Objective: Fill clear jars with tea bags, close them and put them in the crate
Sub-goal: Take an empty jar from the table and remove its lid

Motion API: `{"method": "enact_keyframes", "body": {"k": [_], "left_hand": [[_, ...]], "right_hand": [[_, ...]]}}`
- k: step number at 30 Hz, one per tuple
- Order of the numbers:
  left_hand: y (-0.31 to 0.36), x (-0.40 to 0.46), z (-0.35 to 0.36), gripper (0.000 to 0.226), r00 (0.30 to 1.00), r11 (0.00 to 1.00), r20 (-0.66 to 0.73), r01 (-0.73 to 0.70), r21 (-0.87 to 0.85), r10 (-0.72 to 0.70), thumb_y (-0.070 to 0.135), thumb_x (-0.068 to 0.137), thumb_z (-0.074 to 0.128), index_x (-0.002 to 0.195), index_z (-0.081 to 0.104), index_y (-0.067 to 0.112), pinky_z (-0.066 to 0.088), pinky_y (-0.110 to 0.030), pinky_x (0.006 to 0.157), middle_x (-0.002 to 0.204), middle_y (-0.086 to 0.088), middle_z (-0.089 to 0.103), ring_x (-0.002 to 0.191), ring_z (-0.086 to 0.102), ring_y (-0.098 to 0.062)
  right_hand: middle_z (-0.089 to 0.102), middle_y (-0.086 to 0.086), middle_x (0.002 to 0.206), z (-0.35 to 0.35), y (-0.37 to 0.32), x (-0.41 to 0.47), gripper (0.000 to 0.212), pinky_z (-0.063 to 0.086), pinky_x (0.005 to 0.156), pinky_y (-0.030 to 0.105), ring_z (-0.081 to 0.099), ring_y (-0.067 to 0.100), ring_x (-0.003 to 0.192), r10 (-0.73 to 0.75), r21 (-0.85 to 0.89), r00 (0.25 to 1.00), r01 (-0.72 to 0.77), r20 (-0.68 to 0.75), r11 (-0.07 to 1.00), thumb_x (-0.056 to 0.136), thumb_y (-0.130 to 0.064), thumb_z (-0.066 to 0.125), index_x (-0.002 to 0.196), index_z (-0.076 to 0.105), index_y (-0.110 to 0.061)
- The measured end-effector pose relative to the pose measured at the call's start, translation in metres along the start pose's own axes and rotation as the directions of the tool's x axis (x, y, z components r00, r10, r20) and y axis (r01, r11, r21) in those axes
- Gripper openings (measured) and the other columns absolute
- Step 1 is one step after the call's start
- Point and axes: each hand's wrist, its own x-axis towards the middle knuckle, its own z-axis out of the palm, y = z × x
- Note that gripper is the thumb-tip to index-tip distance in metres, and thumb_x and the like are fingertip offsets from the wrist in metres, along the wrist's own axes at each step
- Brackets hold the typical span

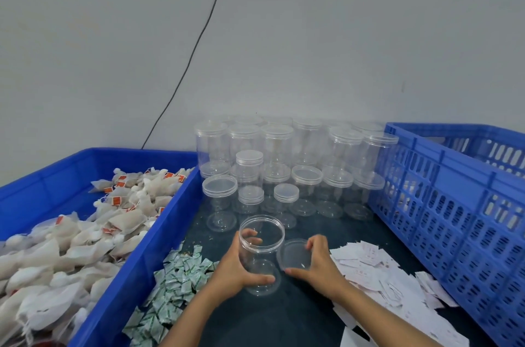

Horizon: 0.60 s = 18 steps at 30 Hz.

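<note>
An empty clear jar (pixel 261 250) stands open on the dark table in front of me. My left hand (pixel 237 267) grips it round the side, thumb near its base and fingers behind the wall. Just right of the jar, my right hand (pixel 319 264) holds its clear lid (pixel 294 254), fingers over the far rim and thumb at the near rim. White tea bags (pixel 85 233) with orange tags fill the blue tray (pixel 159 236) on the left. The blue slatted crate (pixel 454 204) stands at the right.
Several closed empty clear jars (pixel 284 165) stand stacked against the grey wall behind the open one. Small green-and-white sachets (pixel 176 284) lie heaped beside the tray. White paper slips (pixel 383 270) lie scattered at the right. A black cable (pixel 196 45) runs down the wall.
</note>
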Motion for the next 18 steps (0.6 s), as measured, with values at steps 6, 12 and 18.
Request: {"method": "enact_keyframes", "body": {"k": [6,12,18], "left_hand": [[0.017,-0.007,-0.004,0.102,0.994,0.989,0.004,0.11,0.1,-0.111,0.033,0.045,0.095,0.128,0.036,0.033,0.046,-0.034,0.105,0.129,0.01,0.055,0.119,0.056,-0.008],[0.069,-0.009,-0.026,0.093,0.931,0.719,0.027,0.262,0.643,-0.363,0.018,0.071,0.085,0.144,0.027,0.012,0.043,-0.032,0.101,0.142,-0.008,0.049,0.126,0.051,-0.025],[0.129,0.016,-0.082,0.023,0.964,0.62,-0.243,0.256,0.742,-0.108,0.005,0.094,0.052,0.116,0.058,0.008,0.047,-0.034,0.095,0.119,-0.01,0.061,0.109,0.059,-0.026]], "right_hand": [[0.038,-0.001,0.127,-0.016,-0.012,0.01,0.055,0.034,0.101,0.027,0.037,0.018,0.122,0.025,-0.175,0.973,0.015,0.228,0.984,0.08,-0.022,0.066,0.125,0.033,-0.02],[0.056,-0.005,0.115,-0.042,-0.076,0.043,0.035,0.041,0.1,0.039,0.053,0.017,0.113,0.007,-0.063,0.999,-0.004,0.042,0.998,0.088,0.004,0.036,0.096,0.058,-0.023],[0.065,-0.008,0.084,-0.041,-0.159,0.06,0.043,0.049,0.084,0.031,0.063,0.016,0.089,-0.194,0.128,0.979,0.2,-0.059,0.971,0.083,0.013,0.037,0.074,0.059,-0.023]]}}
